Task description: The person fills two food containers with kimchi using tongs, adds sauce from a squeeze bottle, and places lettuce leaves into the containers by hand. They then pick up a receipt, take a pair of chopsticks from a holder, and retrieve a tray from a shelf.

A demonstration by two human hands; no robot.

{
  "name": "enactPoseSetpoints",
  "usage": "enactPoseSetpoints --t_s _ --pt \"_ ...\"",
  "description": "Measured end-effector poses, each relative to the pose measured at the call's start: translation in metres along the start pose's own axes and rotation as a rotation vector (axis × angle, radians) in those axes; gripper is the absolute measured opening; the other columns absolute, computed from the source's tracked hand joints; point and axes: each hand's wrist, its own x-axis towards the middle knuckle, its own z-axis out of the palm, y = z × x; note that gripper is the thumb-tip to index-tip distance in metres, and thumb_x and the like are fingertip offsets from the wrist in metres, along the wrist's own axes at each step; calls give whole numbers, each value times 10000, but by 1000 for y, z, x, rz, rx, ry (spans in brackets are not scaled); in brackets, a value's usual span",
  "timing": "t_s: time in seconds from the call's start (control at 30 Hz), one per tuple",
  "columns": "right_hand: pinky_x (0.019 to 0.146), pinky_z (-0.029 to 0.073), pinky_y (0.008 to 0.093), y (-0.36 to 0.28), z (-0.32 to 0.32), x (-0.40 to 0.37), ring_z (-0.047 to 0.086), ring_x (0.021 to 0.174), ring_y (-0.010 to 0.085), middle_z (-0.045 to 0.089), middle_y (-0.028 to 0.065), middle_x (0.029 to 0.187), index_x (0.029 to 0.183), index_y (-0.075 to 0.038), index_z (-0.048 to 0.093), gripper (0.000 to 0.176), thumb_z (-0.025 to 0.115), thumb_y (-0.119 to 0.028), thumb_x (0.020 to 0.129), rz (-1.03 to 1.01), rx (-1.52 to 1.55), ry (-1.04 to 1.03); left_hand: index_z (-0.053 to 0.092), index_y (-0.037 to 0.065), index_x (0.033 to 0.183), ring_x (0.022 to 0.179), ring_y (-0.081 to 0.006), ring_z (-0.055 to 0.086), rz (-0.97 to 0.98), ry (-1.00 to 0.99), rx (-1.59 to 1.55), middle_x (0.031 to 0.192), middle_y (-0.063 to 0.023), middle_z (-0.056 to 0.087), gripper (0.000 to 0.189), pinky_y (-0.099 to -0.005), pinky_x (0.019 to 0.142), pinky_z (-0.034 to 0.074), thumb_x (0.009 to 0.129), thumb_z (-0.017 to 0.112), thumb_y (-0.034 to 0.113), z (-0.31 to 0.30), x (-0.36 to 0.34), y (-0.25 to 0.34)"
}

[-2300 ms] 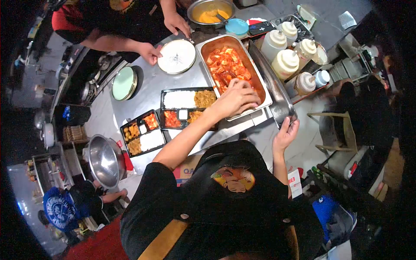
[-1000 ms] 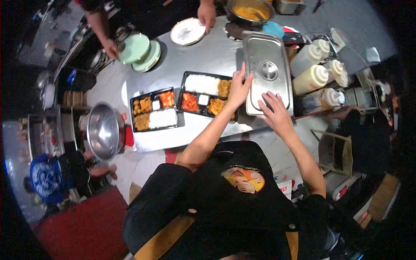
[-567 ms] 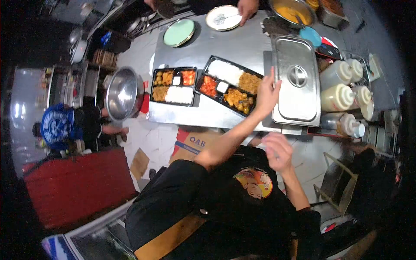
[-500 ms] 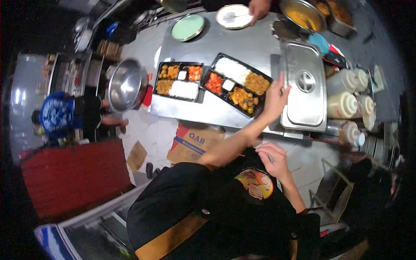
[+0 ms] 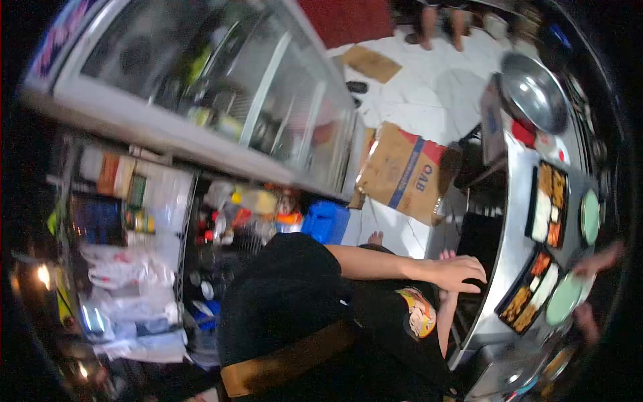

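Note:
My left hand reaches across in front of my black shirt, palm down, fingers loosely spread and holding nothing I can see. Beneath and behind it is my right hand, its fingertips showing above the left hand and its palm mostly covered. Both hands are just short of the steel table. Two black compartment trays with rice and other food lie there, one nearer and one farther. Another person's hands are at a green plate beyond the nearer tray.
A second green plate and a large steel bowl are farther along. On the floor lies a flattened cardboard box. To my left stand a glass-door fridge and a wire rack with plastic bags.
My view has swung far to the left, bringing the fridge and rack into sight. My left hand has drawn back from beside the tray and now overlaps my right hand.

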Motion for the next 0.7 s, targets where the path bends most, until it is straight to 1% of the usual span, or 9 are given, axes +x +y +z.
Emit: enactPoseSetpoints --t_s 0.1,0.17,0.2,0.23,0.3,0.37,0.43,0.5,0.7 --pt "1097 294 376 28 80 69 383 1340 220 359 133 1492 1415 -77 408 591 472 -460 971 123 121 -196 564 69 1243 1255 -303 461 -157 427 218 1286 -154 540 424 -476 1064 333 868 595 263 -18 -75 -86" --pt "1098 290 374 55 145 97 374 1349 216 393 129 1469 1410 -82 410 622 443 -514 963 284 48 166 499 62 1323 1257 -291 468 -606 501 151 1305 -150 532 411 -461 1081 322 921 492 148 -55 -136 -177" --pt "1038 362 349 78 159 120 468 1236 212 472 126 1368 1364 -49 466 519 538 -343 943 198 -194 122 501 47 1324 1187 -245 526 -868 739 -786 1245 -149 566 411 -388 953 455 924 475 139 -109 -161 -149" --pt "977 434 325 102 167 135 563 1123 207 551 122 1268 1318 -16 521 440 632 -173 922 114 -441 75 514 41 1303 1063 -205 584 -851 790 51 1130 -151 617 405 -301 720 530 902 494 97 -133 -189 -145" --pt "938 466 340 151 200 146 594 1083 233 596 121 1209 1267 8 546 416 643 -184 911 -334 -1434 -353 622 80 1162 901 -201 600 -377 1147 -1164 1001 -102 657 319 -311 722 517 850 586 133 -120 -305 -266" --pt "889 487 348 182 275 141 632 989 246 645 129 1111 1187 24 588 351 640 -173 902 -142 -1365 -618 630 60 1093 852 -214 600 -248 1221 -1090 968 -92 651 253 -339 767 499 883 588 194 -147 -357 -215" --pt "777 508 358 213 335 147 652 843 279 665 153 940 1062 3 646 261 671 -144 848 -493 -1426 -955 605 33 1053 845 -211 594 -508 1544 288 913 -98 646 201 -322 792 479 923 581 184 -183 -356 -138" --pt "762 510 362 244 368 158 653 827 297 662 169 916 1024 7 655 224 661 -138 852 -431 -1378 -1004 575 11 1091 941 -211 583 -403 1946 111 1007 -118 632 216 -325 847 457 948 572 172 -216 -357 -92" --pt "733 514 368 245 368 171 660 812 315 671 176 895 968 4 668 168 617 -131 882 -202 -1367 -1070 416 -31 1289 1010 -222 534 -427 2076 607 1120 -131 531 434 -342 945 427 917 609 84 -285 -299 17"
